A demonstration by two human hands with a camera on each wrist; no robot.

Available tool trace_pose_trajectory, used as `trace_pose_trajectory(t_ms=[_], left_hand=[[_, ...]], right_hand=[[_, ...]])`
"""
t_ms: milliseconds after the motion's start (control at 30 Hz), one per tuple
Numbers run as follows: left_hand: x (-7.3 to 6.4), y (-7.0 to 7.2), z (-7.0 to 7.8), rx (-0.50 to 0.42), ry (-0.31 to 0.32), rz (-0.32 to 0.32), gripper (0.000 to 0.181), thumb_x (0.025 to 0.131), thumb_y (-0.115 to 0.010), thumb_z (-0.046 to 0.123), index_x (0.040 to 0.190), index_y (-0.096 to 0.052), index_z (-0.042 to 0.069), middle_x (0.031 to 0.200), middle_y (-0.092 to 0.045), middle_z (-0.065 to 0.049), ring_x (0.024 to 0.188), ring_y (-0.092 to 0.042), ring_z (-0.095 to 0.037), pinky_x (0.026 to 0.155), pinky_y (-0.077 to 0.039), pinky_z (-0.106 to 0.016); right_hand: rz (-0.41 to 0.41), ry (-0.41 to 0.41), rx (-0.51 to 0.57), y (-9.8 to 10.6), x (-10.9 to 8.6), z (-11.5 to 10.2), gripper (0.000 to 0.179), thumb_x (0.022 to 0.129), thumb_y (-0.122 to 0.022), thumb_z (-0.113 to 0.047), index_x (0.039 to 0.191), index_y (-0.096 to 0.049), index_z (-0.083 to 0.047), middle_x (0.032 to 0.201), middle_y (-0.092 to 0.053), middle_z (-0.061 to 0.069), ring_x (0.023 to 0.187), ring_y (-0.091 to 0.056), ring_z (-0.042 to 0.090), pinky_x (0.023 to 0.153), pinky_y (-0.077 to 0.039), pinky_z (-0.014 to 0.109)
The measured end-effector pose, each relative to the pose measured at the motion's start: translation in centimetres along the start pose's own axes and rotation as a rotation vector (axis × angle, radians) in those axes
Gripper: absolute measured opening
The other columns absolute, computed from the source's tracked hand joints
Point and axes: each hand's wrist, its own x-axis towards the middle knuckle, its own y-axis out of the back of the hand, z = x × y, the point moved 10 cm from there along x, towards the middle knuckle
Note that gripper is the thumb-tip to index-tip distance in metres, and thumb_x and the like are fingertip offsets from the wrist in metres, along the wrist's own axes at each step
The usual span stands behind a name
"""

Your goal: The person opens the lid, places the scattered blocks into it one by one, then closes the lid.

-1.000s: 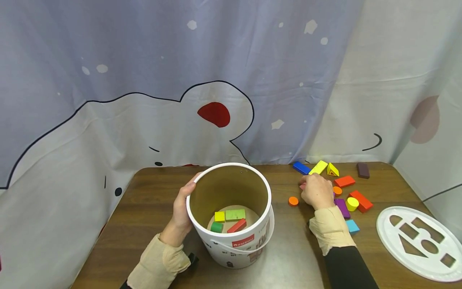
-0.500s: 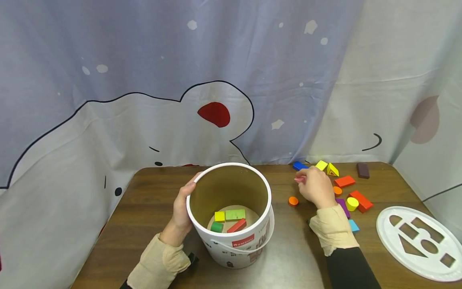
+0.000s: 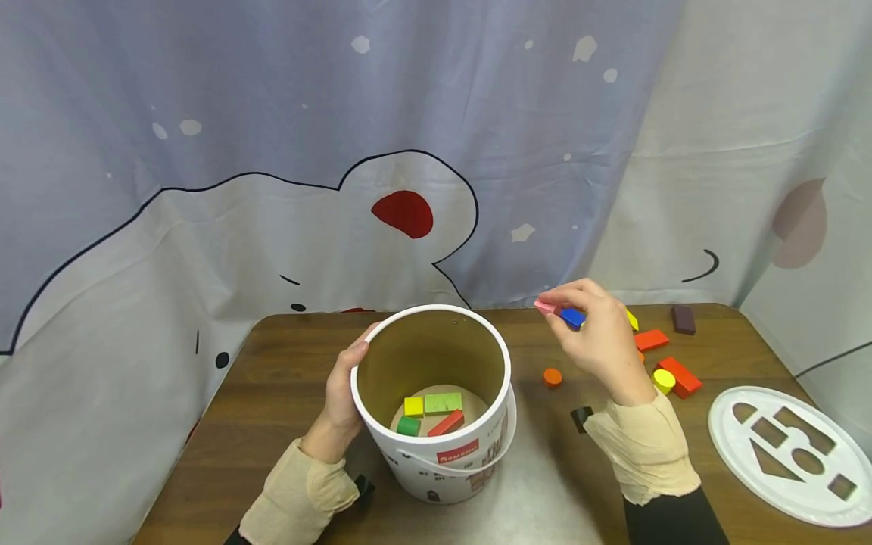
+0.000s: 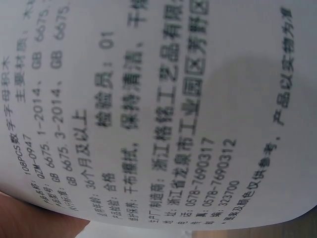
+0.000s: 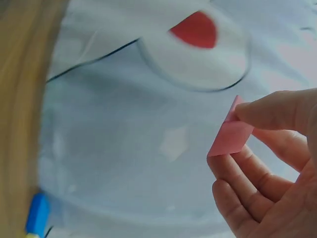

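A white bucket [image 3: 412, 471] stands at the middle of the table, tilted slightly in view. My left hand [image 3: 342, 393] grips its left side, thumb at the rim; the left wrist view is filled by its printed label. Inside lie a yellow block [image 3: 413, 406], a light green block [image 3: 443, 403], a green cylinder [image 3: 408, 426] and a red block [image 3: 446, 422]. Above the table, right of the bucket, my right hand [image 3: 602, 341] pinches a pink triangular block [image 5: 232, 135] between thumb and fingers. Behind that hand, a blue block [image 3: 573, 318] shows between the fingers.
Right of the bucket lie an orange disc [image 3: 552, 377], a yellow cylinder [image 3: 664, 380], red blocks [image 3: 679, 377] and a dark block [image 3: 683, 319]. The right arm hides other pieces. A white lid with shaped holes [image 3: 732, 440] lies at the right. A curtain [image 3: 272, 250] hangs behind.
My right hand has risen off the table with the pink triangular block, moving up and slightly away from the other blocks. The left hand and bucket have stayed in place.
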Motion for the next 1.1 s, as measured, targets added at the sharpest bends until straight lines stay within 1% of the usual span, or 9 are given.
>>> trace_pose_trajectory(t_ms=[100,200,333,467,567,700,833,967,1100], left_hand=[[0.0,0.1,0.0,-0.002,0.001,0.003,0.049,0.103,-0.027,0.039,0.14,-0.054,0.023,0.135,-0.058,0.003,0.13,-0.05,-0.022,0.111,-0.035,-0.053],[0.0,0.1,0.0,-0.009,0.001,0.004,0.048,0.103,-0.027,0.039,0.139,-0.054,0.023,0.135,-0.059,0.004,0.13,-0.05,-0.022,0.111,-0.035,-0.052],[0.0,0.1,0.0,-0.011,-0.004,-0.001,0.049,0.103,-0.027,0.038,0.139,-0.054,0.023,0.134,-0.059,0.004,0.13,-0.05,-0.022,0.111,-0.035,-0.052],[0.0,0.1,0.0,-0.01,-0.002,0.003,0.049,0.103,-0.027,0.038,0.14,-0.054,0.022,0.135,-0.059,0.003,0.13,-0.049,-0.023,0.111,-0.035,-0.053],[0.0,0.2,-0.1,-0.014,0.006,0.007,0.049,0.103,-0.026,0.038,0.14,-0.054,0.022,0.136,-0.058,0.003,0.131,-0.048,-0.024,0.112,-0.033,-0.053],[-0.1,0.2,-0.2,-0.015,0.013,0.013,0.049,0.103,-0.026,0.039,0.141,-0.053,0.023,0.136,-0.057,0.004,0.132,-0.048,-0.023,0.112,-0.032,-0.054],[0.0,0.2,-0.2,-0.014,0.01,0.009,0.049,0.103,-0.026,0.039,0.142,-0.052,0.021,0.136,-0.057,0.003,0.132,-0.047,-0.024,0.113,-0.031,-0.055],[0.0,0.2,-0.2,-0.014,0.008,0.005,0.049,0.103,-0.026,0.039,0.141,-0.052,0.022,0.137,-0.057,0.003,0.132,-0.047,-0.025,0.113,-0.031,-0.055],[0.0,0.2,-0.3,-0.018,0.015,0.008,0.047,0.103,-0.027,0.039,0.139,-0.053,0.024,0.135,-0.057,0.004,0.132,-0.047,-0.024,0.113,-0.031,-0.055]], right_hand=[[0.026,0.045,0.069,1.1,-0.1,-2.4,0.022,0.085,-0.08,-0.005,0.103,-0.082,-0.017,0.103,-0.074,-0.004,0.095,-0.071,0.018,0.082,-0.05,0.023],[0.027,0.104,0.164,1.8,-0.4,-5.0,0.024,0.085,-0.081,-0.003,0.105,-0.081,-0.016,0.106,-0.074,-0.004,0.099,-0.07,0.012,0.088,-0.048,0.015],[0.014,0.19,0.264,1.9,-1.0,-8.2,0.028,0.083,-0.08,0.002,0.106,-0.08,-0.014,0.107,-0.073,-0.002,0.101,-0.07,0.011,0.095,-0.048,0.016],[-0.014,0.225,0.32,1.3,-1.6,-10.4,0.031,0.083,-0.079,0.004,0.108,-0.08,-0.014,0.109,-0.072,-0.001,0.103,-0.07,0.013,0.099,-0.048,0.018],[-0.036,0.238,0.34,0.5,-2.1,-11.6,0.031,0.083,-0.078,0.005,0.109,-0.079,-0.013,0.111,-0.072,-0.001,0.104,-0.07,0.015,0.099,-0.049,0.02],[-0.053,0.27,0.323,-0.5,-2.7,-12.9,0.028,0.085,-0.078,0.001,0.109,-0.079,-0.013,0.112,-0.072,-0.001,0.105,-0.07,0.016,0.096,-0.05,0.021],[-0.082,0.302,0.315,-1.5,-3.2,-14.1,0.027,0.085,-0.079,-0.002,0.11,-0.078,-0.012,0.114,-0.072,0.0,0.108,-0.07,0.016,0.097,-0.051,0.021],[-0.107,0.326,0.324,-2.3,-3.7,-15.0,0.027,0.086,-0.079,-0.002,0.111,-0.078,-0.012,0.114,-0.071,0.0,0.108,-0.07,0.016,0.098,-0.051,0.021],[-0.122,0.341,0.342,-2.8,-4.1,-15.5,0.028,0.086,-0.078,-0.001,0.111,-0.078,-0.012,0.113,-0.07,-0.001,0.106,-0.07,0.014,0.097,-0.052,0.021]])
